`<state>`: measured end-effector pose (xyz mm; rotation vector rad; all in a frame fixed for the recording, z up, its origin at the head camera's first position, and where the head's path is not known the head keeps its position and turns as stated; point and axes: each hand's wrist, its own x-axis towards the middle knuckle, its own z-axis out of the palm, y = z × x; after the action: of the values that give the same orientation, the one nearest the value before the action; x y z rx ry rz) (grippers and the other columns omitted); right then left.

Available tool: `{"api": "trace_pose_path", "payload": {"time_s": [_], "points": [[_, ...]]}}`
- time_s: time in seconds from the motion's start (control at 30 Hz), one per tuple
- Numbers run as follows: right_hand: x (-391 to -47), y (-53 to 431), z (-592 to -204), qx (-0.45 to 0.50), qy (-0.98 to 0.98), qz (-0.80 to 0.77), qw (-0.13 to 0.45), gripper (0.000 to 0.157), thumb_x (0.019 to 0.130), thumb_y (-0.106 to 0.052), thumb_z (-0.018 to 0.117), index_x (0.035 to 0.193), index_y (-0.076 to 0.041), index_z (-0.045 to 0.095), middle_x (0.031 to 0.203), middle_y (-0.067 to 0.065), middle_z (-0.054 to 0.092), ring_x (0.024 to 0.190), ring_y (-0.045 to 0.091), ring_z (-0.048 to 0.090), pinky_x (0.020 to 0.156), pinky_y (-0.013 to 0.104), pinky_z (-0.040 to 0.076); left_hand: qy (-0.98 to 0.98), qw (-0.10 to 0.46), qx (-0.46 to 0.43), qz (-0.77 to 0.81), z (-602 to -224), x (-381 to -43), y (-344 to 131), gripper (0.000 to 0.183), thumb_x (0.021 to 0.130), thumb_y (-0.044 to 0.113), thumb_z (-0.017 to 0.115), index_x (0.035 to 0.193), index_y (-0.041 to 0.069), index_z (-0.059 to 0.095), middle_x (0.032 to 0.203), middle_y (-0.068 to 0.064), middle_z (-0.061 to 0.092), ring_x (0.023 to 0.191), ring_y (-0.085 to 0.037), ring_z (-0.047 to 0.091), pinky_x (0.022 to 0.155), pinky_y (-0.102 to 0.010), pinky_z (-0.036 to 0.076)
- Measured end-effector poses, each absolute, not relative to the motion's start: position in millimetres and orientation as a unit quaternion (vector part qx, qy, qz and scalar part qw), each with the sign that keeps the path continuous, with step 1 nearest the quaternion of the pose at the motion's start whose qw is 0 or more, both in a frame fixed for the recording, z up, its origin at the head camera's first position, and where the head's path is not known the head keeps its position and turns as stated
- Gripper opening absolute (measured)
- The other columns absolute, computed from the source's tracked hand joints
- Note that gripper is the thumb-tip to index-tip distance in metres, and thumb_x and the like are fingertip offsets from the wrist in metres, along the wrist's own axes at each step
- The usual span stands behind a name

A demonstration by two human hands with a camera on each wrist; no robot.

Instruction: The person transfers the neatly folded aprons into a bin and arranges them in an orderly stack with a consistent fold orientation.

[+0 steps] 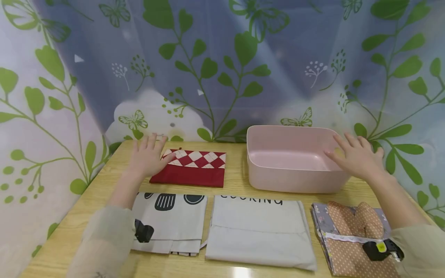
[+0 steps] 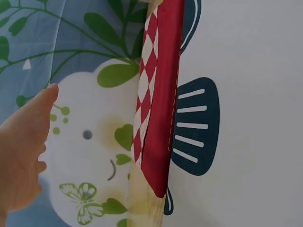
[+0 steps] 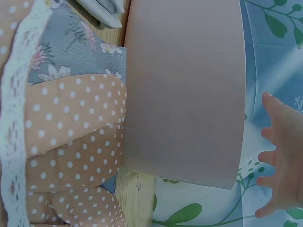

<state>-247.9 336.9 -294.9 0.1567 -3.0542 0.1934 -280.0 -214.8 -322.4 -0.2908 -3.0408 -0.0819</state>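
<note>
My left hand (image 1: 147,156), fingers spread, is over the left end of a folded red cloth (image 1: 194,175) with a red and white diamond band; it holds nothing. In the left wrist view that hand (image 2: 23,151) shows at the left edge, apart from the red cloth (image 2: 163,104). My right hand (image 1: 359,156) is spread at the right end of a pink plastic bin (image 1: 295,181), and whether it touches the rim I cannot tell. The bin looks empty inside. In the right wrist view the hand (image 3: 284,156) is beside the bin's wall (image 3: 184,94), fingers apart.
Along the front lie a folded white cloth with a spatula print (image 1: 184,227), a folded off-white cloth lettered COOKING (image 1: 260,239) and a folded floral and brown polka-dot cloth (image 1: 351,235). A leaf-printed curtain (image 1: 208,69) hangs behind the wooden table (image 1: 236,162).
</note>
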Motion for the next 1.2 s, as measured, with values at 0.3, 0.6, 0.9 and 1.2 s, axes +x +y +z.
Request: {"api": "trace_pose_path", "payload": {"time_s": [0.3, 0.6, 0.9, 1.2], "points": [[-236.4, 328.3, -295.3, 0.065, -0.994, 0.044, 0.083, 0.078, 0.091, -0.064, 0.031, 0.15, -0.018, 0.009, 0.147, 0.027, 0.016, 0.127, 0.055, 0.012, 0.089, 0.077, 0.006, -0.993, 0.063, -0.101, -0.024, -322.5, -274.6, -205.0, 0.075, 0.093, 0.049, 0.044, 0.148, 0.006, 0.016, 0.148, -0.027, 0.014, 0.133, -0.047, 0.012, 0.106, -0.063, 0.001], [-217.7, 316.0, -294.8, 0.086, -0.992, 0.034, 0.089, 0.078, 0.092, -0.06, 0.037, 0.146, -0.007, 0.023, 0.144, 0.027, 0.023, 0.124, 0.054, 0.02, 0.092, 0.073, 0.016, -0.987, 0.076, -0.142, 0.003, -318.5, -260.2, -188.7, 0.072, 0.091, 0.048, 0.047, 0.145, 0.005, 0.026, 0.144, -0.025, 0.026, 0.132, -0.043, 0.021, 0.105, -0.063, 0.011], [-202.8, 306.1, -300.2, 0.112, -0.985, 0.041, 0.127, 0.071, 0.092, -0.054, 0.046, 0.139, -0.002, 0.035, 0.139, 0.027, 0.031, 0.119, 0.054, 0.028, 0.089, 0.073, 0.022, -0.981, 0.1, -0.162, 0.024, -322.3, -244.8, -175.5, 0.073, 0.088, 0.051, 0.052, 0.143, 0.007, 0.034, 0.141, -0.023, 0.035, 0.129, -0.04, 0.029, 0.105, -0.06, 0.02], [-188.2, 298.4, -307.8, 0.145, -0.98, 0.029, 0.132, 0.068, 0.092, -0.05, 0.05, 0.139, -0.004, 0.036, 0.14, 0.027, 0.031, 0.124, 0.051, 0.026, 0.091, 0.072, 0.021, -0.975, 0.105, -0.191, 0.031, -324.0, -231.5, -164.4, 0.071, 0.087, 0.051, 0.054, 0.141, 0.008, 0.037, 0.138, -0.019, 0.041, 0.126, -0.039, 0.035, 0.104, -0.058, 0.024]]}}
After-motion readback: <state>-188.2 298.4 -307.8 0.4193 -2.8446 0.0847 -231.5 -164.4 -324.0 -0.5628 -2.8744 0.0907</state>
